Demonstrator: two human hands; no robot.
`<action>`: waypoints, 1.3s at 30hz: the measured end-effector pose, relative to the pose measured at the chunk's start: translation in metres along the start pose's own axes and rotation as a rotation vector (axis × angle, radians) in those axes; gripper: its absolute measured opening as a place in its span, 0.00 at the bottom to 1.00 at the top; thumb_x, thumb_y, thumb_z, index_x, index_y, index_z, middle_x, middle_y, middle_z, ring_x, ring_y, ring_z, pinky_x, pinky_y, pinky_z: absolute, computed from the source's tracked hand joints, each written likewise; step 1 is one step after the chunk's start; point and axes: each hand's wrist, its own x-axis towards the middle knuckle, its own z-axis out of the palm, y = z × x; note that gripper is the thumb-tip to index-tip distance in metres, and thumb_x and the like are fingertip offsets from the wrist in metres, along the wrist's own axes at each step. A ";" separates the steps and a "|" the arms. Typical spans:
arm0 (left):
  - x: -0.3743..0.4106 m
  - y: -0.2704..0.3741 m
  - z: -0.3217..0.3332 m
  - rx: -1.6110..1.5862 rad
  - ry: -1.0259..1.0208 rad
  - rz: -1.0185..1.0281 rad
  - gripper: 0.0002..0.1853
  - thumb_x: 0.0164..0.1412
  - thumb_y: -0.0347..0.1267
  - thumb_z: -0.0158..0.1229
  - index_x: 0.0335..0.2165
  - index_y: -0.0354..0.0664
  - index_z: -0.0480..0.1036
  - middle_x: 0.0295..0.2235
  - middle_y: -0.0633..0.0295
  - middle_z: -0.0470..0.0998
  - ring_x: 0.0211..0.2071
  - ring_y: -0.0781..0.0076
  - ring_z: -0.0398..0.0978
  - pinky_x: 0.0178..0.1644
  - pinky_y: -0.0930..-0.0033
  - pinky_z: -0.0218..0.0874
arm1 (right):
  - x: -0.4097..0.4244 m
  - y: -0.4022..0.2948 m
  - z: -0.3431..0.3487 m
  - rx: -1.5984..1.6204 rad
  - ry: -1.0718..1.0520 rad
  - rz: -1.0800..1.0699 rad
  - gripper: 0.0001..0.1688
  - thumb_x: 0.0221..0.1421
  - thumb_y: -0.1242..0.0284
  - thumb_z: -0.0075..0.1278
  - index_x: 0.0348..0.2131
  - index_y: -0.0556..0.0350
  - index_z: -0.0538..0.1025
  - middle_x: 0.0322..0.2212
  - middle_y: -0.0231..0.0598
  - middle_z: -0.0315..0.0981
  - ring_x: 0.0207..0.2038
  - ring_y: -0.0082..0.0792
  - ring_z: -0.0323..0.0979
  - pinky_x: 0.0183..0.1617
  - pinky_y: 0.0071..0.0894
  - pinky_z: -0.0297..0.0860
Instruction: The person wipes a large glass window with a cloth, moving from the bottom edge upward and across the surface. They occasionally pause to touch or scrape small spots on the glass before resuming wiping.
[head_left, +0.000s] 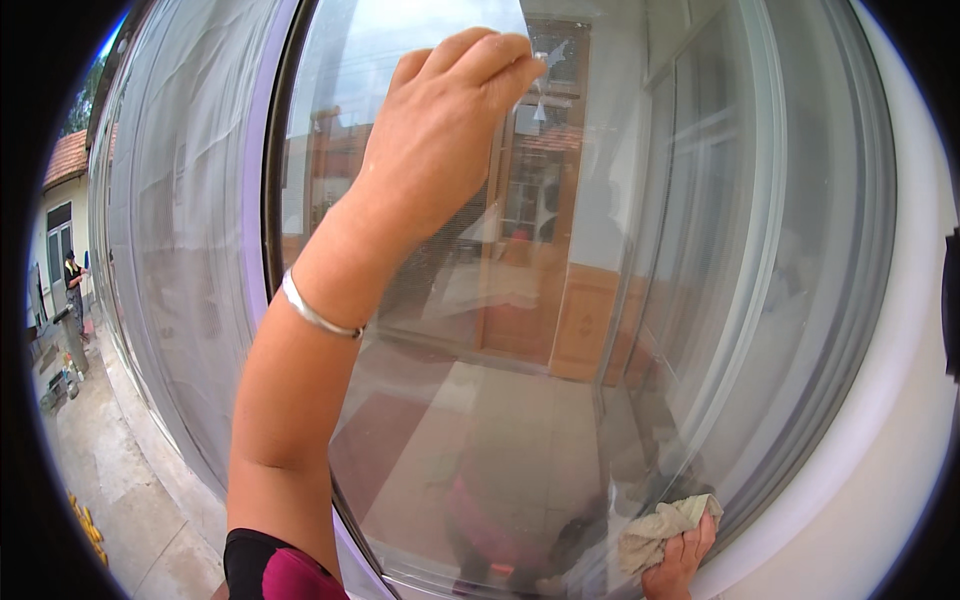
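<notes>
My left hand (461, 97) is raised against the upper part of a large glass pane (450, 420), with its fingers curled and a silver bangle (319, 313) on the forearm. By its fingertips are torn whitish remnants (540, 112), maybe of a sticker. The palm side is hidden, so whether anything is pinched there does not show. Low at the right, my right hand (679, 559) grips a crumpled beige cloth (660, 529) that lies against the glass near the frame.
A sheer curtain (187, 225) hangs behind the glass at left, past a dark frame edge (271, 165). White wall (840, 517) borders the right. At far left, a person (73, 281) stands in a concrete yard (112, 450), with yellow corn cobs (88, 529) lower down.
</notes>
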 end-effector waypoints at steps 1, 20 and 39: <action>-0.012 0.005 -0.005 -0.003 -0.016 -0.006 0.22 0.51 0.17 0.50 0.46 0.39 0.73 0.48 0.64 0.72 0.54 0.65 0.67 0.54 0.64 0.56 | 0.000 -0.001 0.000 0.020 -0.021 0.025 0.21 0.55 0.66 0.51 0.43 0.64 0.71 0.47 0.54 0.67 0.55 0.63 0.59 0.59 0.64 0.56; -0.386 0.200 -0.232 -0.625 -0.818 -0.689 0.17 0.52 0.19 0.53 0.42 0.37 0.75 0.30 0.53 0.78 0.27 0.49 0.75 0.31 0.53 0.68 | 0.334 0.095 -0.070 0.070 0.491 -0.189 0.31 0.63 0.64 0.42 0.60 0.62 0.61 0.61 0.49 0.57 0.65 0.48 0.52 0.68 0.41 0.47; -0.507 0.268 -0.243 -0.917 -1.030 -1.023 0.09 0.53 0.24 0.54 0.33 0.43 0.78 0.26 0.53 0.75 0.30 0.51 0.75 0.34 0.56 0.68 | 0.377 -0.104 -0.033 -0.037 0.327 -0.765 0.23 0.60 0.70 0.41 0.53 0.53 0.71 0.56 0.46 0.66 0.59 0.49 0.62 0.64 0.43 0.53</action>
